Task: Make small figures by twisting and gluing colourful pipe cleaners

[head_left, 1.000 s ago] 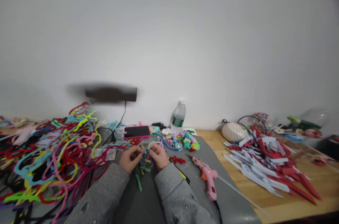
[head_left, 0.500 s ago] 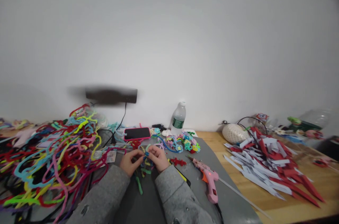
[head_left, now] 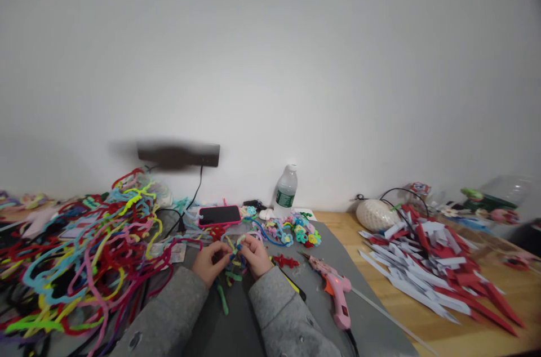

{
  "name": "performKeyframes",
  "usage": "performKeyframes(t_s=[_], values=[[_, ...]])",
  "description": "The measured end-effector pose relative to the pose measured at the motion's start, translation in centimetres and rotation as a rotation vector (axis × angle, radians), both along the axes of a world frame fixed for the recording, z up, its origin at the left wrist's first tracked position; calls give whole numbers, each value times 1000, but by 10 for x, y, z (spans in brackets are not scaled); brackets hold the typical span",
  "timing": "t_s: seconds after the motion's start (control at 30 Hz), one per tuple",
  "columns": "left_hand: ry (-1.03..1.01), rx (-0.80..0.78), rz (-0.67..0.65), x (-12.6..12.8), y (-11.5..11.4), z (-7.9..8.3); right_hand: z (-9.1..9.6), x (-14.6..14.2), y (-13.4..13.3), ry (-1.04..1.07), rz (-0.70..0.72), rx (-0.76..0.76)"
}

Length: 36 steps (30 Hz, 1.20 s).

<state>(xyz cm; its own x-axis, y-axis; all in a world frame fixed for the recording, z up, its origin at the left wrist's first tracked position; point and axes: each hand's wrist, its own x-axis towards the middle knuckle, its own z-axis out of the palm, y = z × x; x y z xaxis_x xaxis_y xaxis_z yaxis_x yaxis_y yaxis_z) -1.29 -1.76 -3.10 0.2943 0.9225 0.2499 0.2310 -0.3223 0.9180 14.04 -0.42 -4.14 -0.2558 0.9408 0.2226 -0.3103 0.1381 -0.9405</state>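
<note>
My left hand (head_left: 210,262) and my right hand (head_left: 255,254) are close together over the grey mat (head_left: 304,306), both pinched on a small piece of twisted pipe cleaner (head_left: 235,254) in blue, yellow and green. Grey sleeves cover both forearms. A green pipe cleaner stub (head_left: 222,299) lies on the mat just below the hands. A red pipe cleaner shape (head_left: 285,260) lies right of my right hand.
A big tangle of coloured pipe cleaners (head_left: 80,255) fills the left. A pink-cased phone (head_left: 218,215), a water bottle (head_left: 285,191) and small pipe cleaner flowers (head_left: 296,230) sit behind the hands. A pink glue gun (head_left: 336,289) lies right; red and white paper strips (head_left: 435,267) cover the wooden table.
The view has shifted slightly. Both hands stay together, working the small pipe cleaner piece with little visible movement.
</note>
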Motion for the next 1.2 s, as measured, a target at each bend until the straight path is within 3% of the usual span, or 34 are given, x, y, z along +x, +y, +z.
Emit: performKeyframes(t_s=[0.47,1.07,1.2], values=[[-20,-26,-98,4,-5,8,-4,2,2,-13,17,51],[-21,-68,-95,10,-7,8,12,-1,-5,-70,71,65],[-36,-87,-139,10,-8,7,12,0,-4,-59,17,56]])
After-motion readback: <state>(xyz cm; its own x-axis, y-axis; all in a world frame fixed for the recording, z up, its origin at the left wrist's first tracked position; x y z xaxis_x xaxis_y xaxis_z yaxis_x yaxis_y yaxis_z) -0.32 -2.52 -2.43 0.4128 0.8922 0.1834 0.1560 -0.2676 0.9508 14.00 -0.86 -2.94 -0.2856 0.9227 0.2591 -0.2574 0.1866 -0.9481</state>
